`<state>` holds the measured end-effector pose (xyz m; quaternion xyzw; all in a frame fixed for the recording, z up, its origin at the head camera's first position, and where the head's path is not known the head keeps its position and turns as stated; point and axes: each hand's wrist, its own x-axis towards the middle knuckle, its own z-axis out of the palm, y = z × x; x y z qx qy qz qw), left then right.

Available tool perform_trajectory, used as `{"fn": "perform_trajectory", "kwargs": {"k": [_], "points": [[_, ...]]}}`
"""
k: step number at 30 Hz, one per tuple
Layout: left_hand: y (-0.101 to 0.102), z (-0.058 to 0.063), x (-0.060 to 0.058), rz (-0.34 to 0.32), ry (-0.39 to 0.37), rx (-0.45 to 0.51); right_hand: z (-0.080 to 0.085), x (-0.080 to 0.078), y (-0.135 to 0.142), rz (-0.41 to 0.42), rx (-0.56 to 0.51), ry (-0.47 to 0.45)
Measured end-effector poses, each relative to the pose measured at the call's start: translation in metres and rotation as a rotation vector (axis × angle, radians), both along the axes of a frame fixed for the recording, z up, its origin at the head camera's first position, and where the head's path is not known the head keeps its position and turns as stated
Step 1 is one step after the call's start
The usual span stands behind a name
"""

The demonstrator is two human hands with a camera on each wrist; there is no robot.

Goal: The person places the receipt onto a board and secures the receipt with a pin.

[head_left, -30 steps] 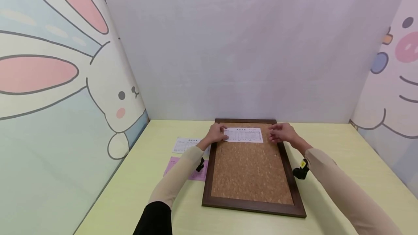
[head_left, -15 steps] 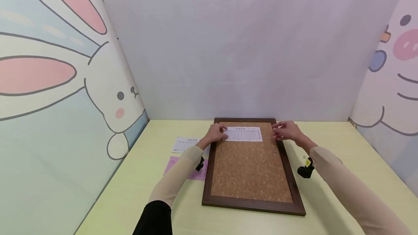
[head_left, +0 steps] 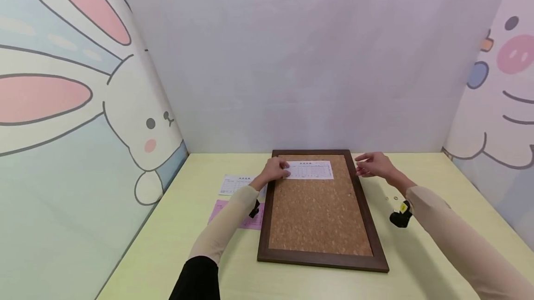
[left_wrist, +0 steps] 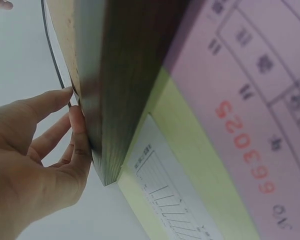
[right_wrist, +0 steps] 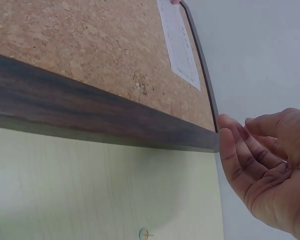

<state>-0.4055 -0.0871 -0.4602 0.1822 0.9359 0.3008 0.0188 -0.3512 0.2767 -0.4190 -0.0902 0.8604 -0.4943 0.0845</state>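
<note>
A white printed form (head_left: 310, 170) lies across the upper part of a framed corkboard (head_left: 319, 216). My left hand (head_left: 275, 169) pinches the form's left end, its wrist over the board's left side; in the left wrist view the fingertips (left_wrist: 76, 117) meet at the paper's edge, just past the dark wooden frame (left_wrist: 125, 75). My right hand (head_left: 375, 164) hovers by the frame's upper right side, fingers loosely bent and nothing between them. The right wrist view shows this hand's thumb and fingers (right_wrist: 229, 150) apart, beyond the frame's corner.
Left of the board, another white form (head_left: 234, 185) and a pink form (head_left: 219, 208) lie on the pale yellow table (head_left: 167, 253), partly hidden by the left arm. Small pins (head_left: 395, 198) sit on the table right of the board, one clear tack (right_wrist: 144, 234) showing up close. A white backdrop (head_left: 313, 59) stands behind.
My right hand has moved rightward, from over the cork beside the form to the frame's right edge. The pins on the table have come into sight. My left hand stays at the form.
</note>
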Motion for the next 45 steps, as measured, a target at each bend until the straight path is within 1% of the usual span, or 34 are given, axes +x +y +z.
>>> {"fn": "perform_trajectory", "kwargs": {"k": [7,10,20,23,28,34,45], "points": [[-0.001,0.001,0.000,-0.004,-0.005,0.001,0.001,0.008,0.007,0.001,0.038,0.004],[-0.001,0.001,0.000,-0.004,-0.003,-0.007,0.000,0.011,0.009,0.016,0.041,0.000],[-0.001,0.000,-0.001,-0.005,0.004,-0.006,-0.004,0.022,0.011,0.021,0.057,-0.001],[-0.001,-0.002,-0.001,-0.006,-0.005,-0.003,-0.007,0.025,0.012,0.041,0.068,0.005],[-0.001,-0.003,-0.001,-0.001,-0.005,0.005,-0.012,0.029,0.013,0.067,0.065,0.008],[-0.001,-0.004,-0.002,-0.001,0.004,0.002,-0.018,0.032,0.018,0.077,0.063,0.002],[-0.002,-0.004,-0.001,-0.001,0.017,-0.004,-0.021,0.043,0.025,0.092,0.048,-0.035]]}}
